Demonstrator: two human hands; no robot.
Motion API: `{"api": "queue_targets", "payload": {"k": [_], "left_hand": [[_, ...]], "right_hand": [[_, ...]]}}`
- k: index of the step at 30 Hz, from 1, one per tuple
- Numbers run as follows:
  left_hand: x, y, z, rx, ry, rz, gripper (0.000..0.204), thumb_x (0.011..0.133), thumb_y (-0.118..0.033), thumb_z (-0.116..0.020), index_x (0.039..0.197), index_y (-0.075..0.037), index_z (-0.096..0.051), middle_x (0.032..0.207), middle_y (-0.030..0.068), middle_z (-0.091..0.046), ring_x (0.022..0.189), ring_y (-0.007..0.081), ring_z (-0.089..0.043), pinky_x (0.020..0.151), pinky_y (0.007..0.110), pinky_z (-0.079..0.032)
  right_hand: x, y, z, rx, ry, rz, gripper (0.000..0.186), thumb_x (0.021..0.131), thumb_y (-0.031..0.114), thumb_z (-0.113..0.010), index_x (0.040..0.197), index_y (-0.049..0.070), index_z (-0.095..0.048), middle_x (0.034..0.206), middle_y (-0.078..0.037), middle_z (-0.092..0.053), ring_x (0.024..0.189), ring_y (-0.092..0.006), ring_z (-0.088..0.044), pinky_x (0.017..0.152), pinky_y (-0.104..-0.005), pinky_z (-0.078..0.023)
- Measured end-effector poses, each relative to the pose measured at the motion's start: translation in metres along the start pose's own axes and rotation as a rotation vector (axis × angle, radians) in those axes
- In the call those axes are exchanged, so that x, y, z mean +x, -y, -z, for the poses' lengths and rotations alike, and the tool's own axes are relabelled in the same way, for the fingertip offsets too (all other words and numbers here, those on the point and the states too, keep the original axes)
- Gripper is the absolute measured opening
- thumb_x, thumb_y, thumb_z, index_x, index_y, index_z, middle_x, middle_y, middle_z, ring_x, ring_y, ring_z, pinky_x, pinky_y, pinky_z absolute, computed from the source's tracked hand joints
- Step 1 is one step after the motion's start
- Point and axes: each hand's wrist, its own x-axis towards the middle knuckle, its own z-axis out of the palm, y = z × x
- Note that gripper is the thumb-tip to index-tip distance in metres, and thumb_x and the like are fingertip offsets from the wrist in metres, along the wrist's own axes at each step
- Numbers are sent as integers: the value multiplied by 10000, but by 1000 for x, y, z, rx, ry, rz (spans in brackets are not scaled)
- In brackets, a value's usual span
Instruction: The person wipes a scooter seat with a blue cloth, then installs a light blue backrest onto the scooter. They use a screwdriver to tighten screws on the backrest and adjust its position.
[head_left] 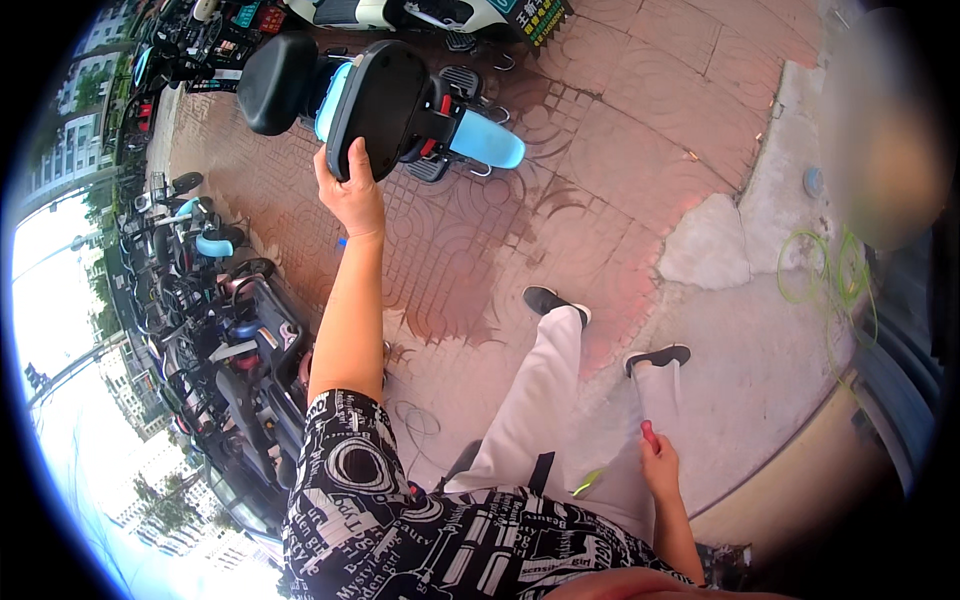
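Note:
My left hand (352, 195) is stretched far out and closed round the near edge of a black scooter seat (385, 100), thumb on its dark face. The seat belongs to a light-blue electric scooter, whose blue rear fender (488, 140) sticks out to the right. A padded black backrest (277, 83) stands left of the seat. Low by my right leg, my right hand (658, 468) is closed round a tool with a red handle (649, 435). The rest of that tool is hidden, so its kind cannot be made out.
Parked scooters and bikes (230, 360) crowd the left side. A white scooter (400, 14) stands at the far edge. Reddish patterned paving (610, 130), partly wet, meets broken concrete (705, 240). A green hose (825, 265) lies coiled at right, near a blurred shape.

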Motion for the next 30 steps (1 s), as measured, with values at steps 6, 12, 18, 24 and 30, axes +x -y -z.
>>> {"api": "queue_targets", "payload": {"k": [6,12,18,24,30], "left_hand": [[13,11,12,210,28,213,394,884,-404,-689,946,-29,-585,774,55,-589,632,124,-548,606,275,-486],[-170,-42,-1,804,860,651,737,792,-411,-694,1403,-98,-428,1291,204,-581,1220,350,-541,1002,428,-442],[-414,-176,27,789,1895,506,642,841,-580,-572,1334,-168,-551,1304,139,-587,1232,300,-533,1009,417,-424],[-503,-192,52,295,2146,266,410,857,-350,-567,1168,-94,-642,1000,174,-670,917,305,-640,848,387,-487],[-487,-268,-18,698,2240,436,400,863,-331,-562,1171,-87,-637,984,169,-673,890,294,-640,820,377,-488]], "right_hand": [[12,-36,60,48,-27,106,188,851,164,-668,947,11,-613,717,-16,-538,672,-109,-483,637,-276,-432],[32,-128,164,115,-47,71,151,817,135,-670,852,51,-550,675,-9,-521,553,-103,-483,501,-265,-407],[19,-299,237,495,-39,-382,220,847,310,-602,787,111,-531,601,-15,-522,445,-134,-480,390,-278,-380],[-54,-366,200,559,187,-639,328,865,351,-530,686,78,-561,528,-11,-490,395,-152,-448,372,-304,-347],[-65,-399,171,593,244,-648,315,820,309,-665,708,43,-538,534,-71,-519,393,-212,-496,358,-356,-374]]}}
